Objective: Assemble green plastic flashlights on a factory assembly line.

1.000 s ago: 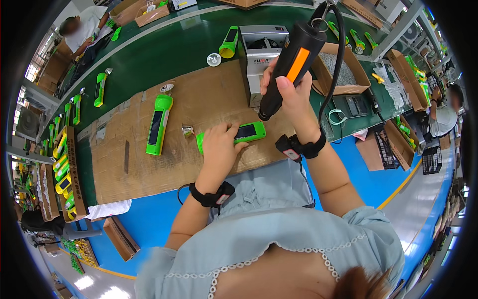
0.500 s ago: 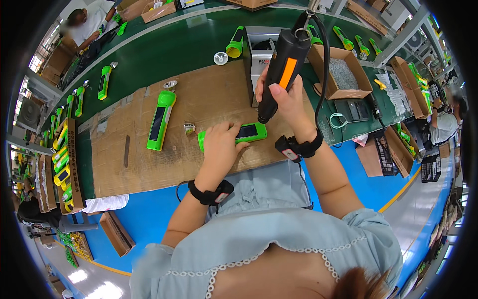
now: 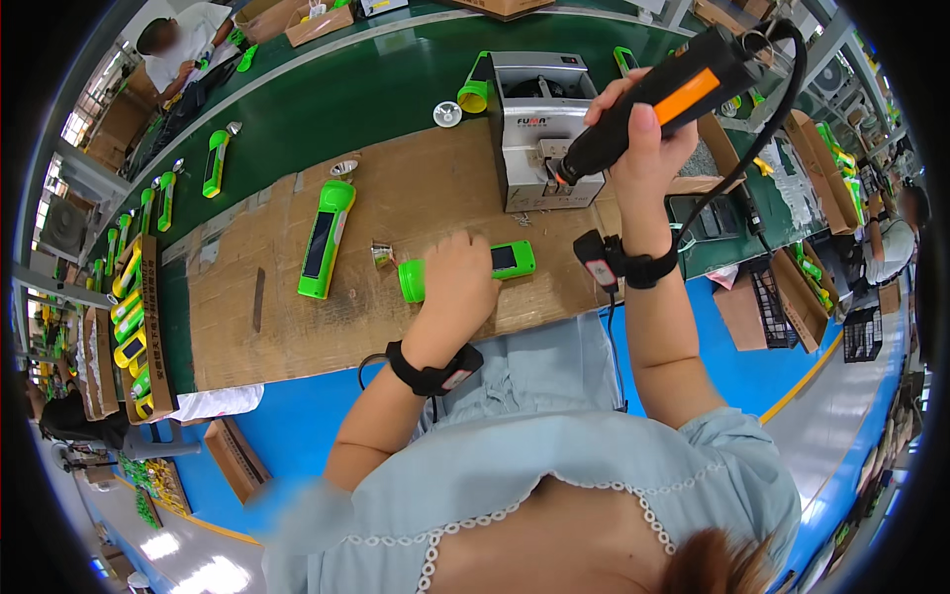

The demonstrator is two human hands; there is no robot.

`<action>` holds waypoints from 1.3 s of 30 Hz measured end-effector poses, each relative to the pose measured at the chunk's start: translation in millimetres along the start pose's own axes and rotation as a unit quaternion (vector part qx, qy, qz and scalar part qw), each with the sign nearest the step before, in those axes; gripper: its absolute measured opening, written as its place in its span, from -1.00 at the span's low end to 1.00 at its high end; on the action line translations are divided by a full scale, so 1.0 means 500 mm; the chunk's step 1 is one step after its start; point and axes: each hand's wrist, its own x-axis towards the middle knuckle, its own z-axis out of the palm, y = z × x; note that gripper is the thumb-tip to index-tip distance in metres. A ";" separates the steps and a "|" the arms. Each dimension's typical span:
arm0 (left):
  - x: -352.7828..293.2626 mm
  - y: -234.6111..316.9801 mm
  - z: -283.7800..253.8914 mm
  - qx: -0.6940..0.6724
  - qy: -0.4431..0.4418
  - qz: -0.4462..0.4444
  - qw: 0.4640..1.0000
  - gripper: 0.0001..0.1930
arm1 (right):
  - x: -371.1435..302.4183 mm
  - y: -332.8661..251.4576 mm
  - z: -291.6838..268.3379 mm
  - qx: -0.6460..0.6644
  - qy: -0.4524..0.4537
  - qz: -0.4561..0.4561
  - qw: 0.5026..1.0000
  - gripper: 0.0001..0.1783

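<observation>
My right hand (image 3: 648,148) is closed around a black electric screwdriver (image 3: 668,104) with an orange stripe. The screwdriver is tilted, its tip at the front of a grey metal screw feeder (image 3: 524,144). My left hand (image 3: 457,282) grips a green flashlight (image 3: 512,259) lying on a cardboard sheet (image 3: 223,322); the hand covers its middle. A small reflector cup (image 3: 383,255) with a wire sits beside the flashlight's head end. Further left lies a second green flashlight (image 3: 326,240), with a silver reflector (image 3: 343,168) at its top end.
Behind the feeder's left side stand another flashlight (image 3: 473,94) and a round reflector (image 3: 447,114). A cardboard box (image 3: 717,148) sits right, partly behind the screwdriver, whose cable (image 3: 767,148) loops there. A box of flashlights (image 3: 148,327) borders the left end. Two co-workers sit nearby.
My right hand has swung the screwdriver from above the held flashlight up and right, so its tip is now at the screw feeder. My left hand remains on the flashlight.
</observation>
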 end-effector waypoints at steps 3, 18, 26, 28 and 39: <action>0.018 0.025 0.011 -0.015 -0.004 0.026 1.000 -0.52 | 0.023 0.015 -0.004 -0.014 0.018 -0.010 1.000 -0.67; 0.040 0.017 0.085 -0.099 0.071 0.043 0.992 -0.57 | 0.029 0.024 -0.002 -0.086 -0.042 0.110 0.989 -0.65; -0.005 -0.004 0.004 -0.186 0.148 0.047 0.970 -0.43 | -0.066 -0.037 0.069 0.034 -0.066 0.133 0.988 -0.35; -0.037 -0.035 -0.034 -0.134 0.144 0.009 0.980 -0.43 | -0.082 -0.052 0.096 0.088 -0.063 0.135 0.985 -0.41; -0.072 -0.113 0.002 -0.089 0.149 0.000 0.985 -0.48 | -0.162 -0.015 0.207 0.215 -0.101 0.176 0.955 -0.46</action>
